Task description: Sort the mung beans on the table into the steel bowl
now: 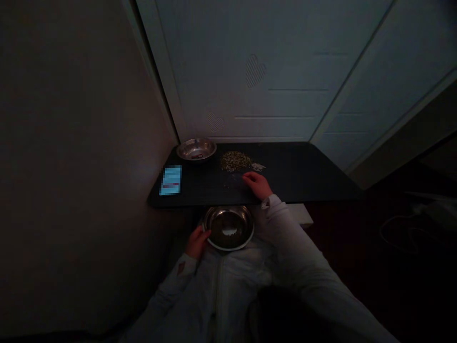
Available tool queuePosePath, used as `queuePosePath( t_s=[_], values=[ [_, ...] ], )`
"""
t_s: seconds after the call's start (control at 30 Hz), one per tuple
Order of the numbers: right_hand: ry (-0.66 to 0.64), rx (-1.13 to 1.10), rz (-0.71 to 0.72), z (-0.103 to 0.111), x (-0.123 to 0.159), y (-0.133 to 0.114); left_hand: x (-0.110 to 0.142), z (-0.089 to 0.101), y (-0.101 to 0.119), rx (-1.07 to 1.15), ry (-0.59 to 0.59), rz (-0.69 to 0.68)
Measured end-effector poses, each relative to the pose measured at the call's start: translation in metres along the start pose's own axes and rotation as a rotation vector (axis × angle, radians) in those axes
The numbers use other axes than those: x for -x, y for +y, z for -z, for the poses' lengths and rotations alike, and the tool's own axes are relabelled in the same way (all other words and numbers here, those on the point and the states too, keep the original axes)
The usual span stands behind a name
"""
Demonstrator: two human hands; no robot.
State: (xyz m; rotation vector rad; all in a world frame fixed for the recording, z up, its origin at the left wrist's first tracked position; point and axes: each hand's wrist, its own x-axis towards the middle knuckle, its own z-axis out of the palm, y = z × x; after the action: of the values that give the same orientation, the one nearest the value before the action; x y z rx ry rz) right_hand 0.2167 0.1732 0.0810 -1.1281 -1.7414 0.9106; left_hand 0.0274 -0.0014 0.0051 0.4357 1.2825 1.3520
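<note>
Just below the table's front edge, a shiny metal bowl point(247, 242) rests near my lap with small grains at its bottom. My left hand point(196, 243) grips its left rim. Over the dark table point(300, 176), my right hand point(259, 185) is closed, thumb and fingertips together. A faint, see-through shape point(236, 178) shows at those fingertips; the dim light hides what it is. Beyond that hand lies a spread heap of yellowish-green grains point(234, 161), with a small whitish pile point(258, 167) touching its right side. A few loose grains point(226, 186) are scattered nearer the edge.
A second metal bowl point(196, 150) stands at the table's back left corner. In front of it lies a lit, blurred-out phone-like screen point(170, 180). A pale panel with hearts point(228, 95) rises behind the table, and a wall point(89, 166) closes the left side.
</note>
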Motion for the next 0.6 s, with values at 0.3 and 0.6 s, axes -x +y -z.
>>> queuePosePath(
  t_s=[0.3, 0.6],
  values=[
    [-0.003, 0.046, -0.006, -0.0006, -0.0007, 0.0017, 0.0005, -0.0011, 0.0006, 0.014, -0.012, -0.012],
    [0.025, 0.105, 0.003, 0.0011, 0.0005, -0.0029, 0.0038, -0.0038, 0.004, -0.001, 0.012, 0.012]
  ],
)
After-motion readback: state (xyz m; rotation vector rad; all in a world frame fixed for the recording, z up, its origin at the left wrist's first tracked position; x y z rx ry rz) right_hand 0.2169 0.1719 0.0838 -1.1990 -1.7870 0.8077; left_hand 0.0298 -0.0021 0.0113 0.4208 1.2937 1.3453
